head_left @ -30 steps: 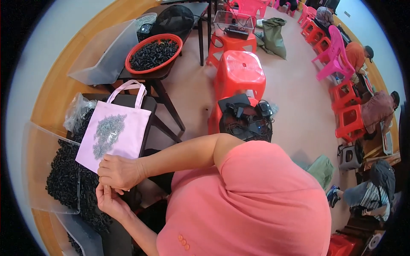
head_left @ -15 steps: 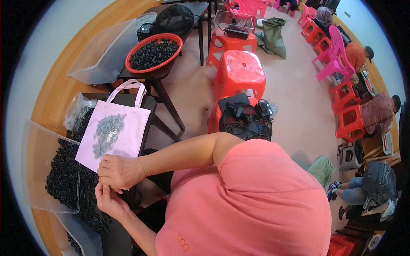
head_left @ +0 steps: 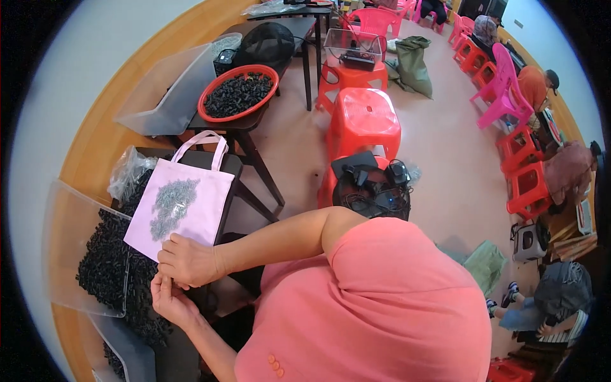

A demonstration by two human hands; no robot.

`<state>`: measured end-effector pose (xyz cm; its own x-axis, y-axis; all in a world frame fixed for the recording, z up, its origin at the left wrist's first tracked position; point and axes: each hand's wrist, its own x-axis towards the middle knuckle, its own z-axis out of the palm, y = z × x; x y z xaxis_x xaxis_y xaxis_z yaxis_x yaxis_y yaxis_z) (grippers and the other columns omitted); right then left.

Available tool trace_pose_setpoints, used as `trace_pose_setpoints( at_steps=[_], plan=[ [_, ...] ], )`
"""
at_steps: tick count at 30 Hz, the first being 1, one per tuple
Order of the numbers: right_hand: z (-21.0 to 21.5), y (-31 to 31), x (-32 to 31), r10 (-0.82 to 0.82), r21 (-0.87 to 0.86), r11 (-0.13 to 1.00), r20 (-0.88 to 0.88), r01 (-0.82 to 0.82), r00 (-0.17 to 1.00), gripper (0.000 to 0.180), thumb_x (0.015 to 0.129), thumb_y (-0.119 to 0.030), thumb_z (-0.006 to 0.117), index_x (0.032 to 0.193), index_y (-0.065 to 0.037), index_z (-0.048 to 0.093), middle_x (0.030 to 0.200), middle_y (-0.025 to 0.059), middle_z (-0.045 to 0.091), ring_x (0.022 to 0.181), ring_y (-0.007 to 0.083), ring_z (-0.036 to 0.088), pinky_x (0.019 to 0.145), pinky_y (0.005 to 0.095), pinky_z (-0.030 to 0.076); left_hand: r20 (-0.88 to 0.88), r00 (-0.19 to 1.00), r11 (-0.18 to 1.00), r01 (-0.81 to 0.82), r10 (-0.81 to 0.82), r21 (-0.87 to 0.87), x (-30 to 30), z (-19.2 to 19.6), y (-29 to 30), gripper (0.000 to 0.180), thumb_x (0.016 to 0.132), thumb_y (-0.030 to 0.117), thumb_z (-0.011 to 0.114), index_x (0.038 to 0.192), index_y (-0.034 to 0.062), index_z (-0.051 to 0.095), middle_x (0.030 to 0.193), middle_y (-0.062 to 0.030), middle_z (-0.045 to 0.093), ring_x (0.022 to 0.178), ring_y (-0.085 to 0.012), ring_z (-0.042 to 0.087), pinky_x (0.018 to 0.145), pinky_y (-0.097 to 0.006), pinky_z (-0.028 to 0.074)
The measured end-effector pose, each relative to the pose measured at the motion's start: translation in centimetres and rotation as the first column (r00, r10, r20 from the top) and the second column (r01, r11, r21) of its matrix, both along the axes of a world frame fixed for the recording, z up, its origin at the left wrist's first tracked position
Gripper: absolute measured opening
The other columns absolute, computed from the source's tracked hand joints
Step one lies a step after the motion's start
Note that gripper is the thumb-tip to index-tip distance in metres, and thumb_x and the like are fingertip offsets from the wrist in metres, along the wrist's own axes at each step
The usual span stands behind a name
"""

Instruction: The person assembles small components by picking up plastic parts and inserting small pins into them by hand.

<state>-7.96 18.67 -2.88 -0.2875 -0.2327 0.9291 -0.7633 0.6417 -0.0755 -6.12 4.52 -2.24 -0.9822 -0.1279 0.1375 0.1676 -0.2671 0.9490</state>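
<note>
My right hand and my left hand meet just below the near edge of a pink tote bag, fingers closed and pinched together. Whatever is between the fingertips is too small or hidden to make out. Spread on the bag is a pile of small silvery-grey pieces, which look like screws or pins. Left of my hands lies a large heap of small black tube-like parts, partly within a tilted clear plastic bin.
A red round tray of black parts stands on the dark table beyond, beside another clear bin. Red stools stand at centre, one carrying a black container of cables and chargers. Several people sit along the right wall.
The whole view has shifted slightly, so the scene sits a little lower and further right. My hands remain pinched together at the bag's near edge.
</note>
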Motion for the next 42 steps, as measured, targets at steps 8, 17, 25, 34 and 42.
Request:
trace_pose_setpoints(
  at_steps=[8,17,25,34,42],
  plan=[
    [-0.1,0.4,0.3,0.029,-0.032,0.999,-0.021,-0.029,0.999,0.029,0.06,-0.028,0.067,0.077,-0.007,0.055,0.077,0.0065,0.048,0.073,0.0242,0.049,0.068,0.0367,0.036,-0.027,0.999,0.998,0.038,-0.04,-0.058,0.0,0.1,0.2,0.008,0.092,0.005,0.058,0.091,-0.0033,0.059,0.073,-0.0056,0.058,0.053,-0.011,0.05,0.049,-0.022,0.038],
    [0.2,0.6,0.6,0.014,-0.036,0.999,-0.05,-0.016,0.999,0.033,0.06,-0.028,0.067,0.081,-0.006,0.056,0.077,0.0056,0.047,0.072,0.0231,0.049,0.066,0.0355,0.035,-0.032,0.997,0.995,0.062,-0.065,-0.084,-0.5,-0.8,-0.6,0.014,0.093,0.008,0.056,0.097,-0.0052,0.06,0.078,-0.0057,0.06,0.057,-0.0113,0.052,0.05,-0.024,0.04],
    [0.1,0.6,0.3,-0.014,-0.035,0.999,-0.052,0.012,0.999,0.034,0.059,-0.03,0.068,0.079,-0.005,0.056,0.076,0.0065,0.048,0.073,0.0241,0.049,0.066,0.0362,0.036,-0.05,0.997,0.996,0.057,-0.06,-0.065,-0.5,-0.5,-0.1,0.008,0.092,0.004,0.059,0.093,-0.0035,0.061,0.077,-0.0048,0.06,0.057,-0.0093,0.051,0.05,-0.021,0.039],
    [-0.8,-1.1,0.5,0.009,-0.007,1.0,0.069,-0.009,0.998,0.036,0.059,-0.033,0.072,0.082,-0.009,0.058,0.08,0.0076,0.056,0.075,0.0265,0.056,0.064,0.041,0.039,-0.105,0.989,0.981,-0.115,0.1,-0.156,0.3,-0.6,-0.2,0.014,0.083,-0.001,0.06,0.094,-0.0062,0.067,0.089,-0.0062,0.065,0.076,-0.0126,0.059,0.067,-0.022,0.046],
    [-0.1,0.5,0.3,0.028,-0.1,0.995,0.097,-0.018,0.995,0.047,0.062,-0.015,0.077,0.105,-0.005,0.061,0.09,0.0107,0.061,0.081,0.0305,0.06,0.068,0.04,0.044,0.023,0.999,0.997,-0.027,0.029,-0.072,0.5,1.0,1.0,0.016,0.089,0.009,0.062,0.092,-0.0049,0.068,0.065,-0.005,0.061,0.048,-0.0097,0.052,0.047,-0.022,0.038]
  ],
)
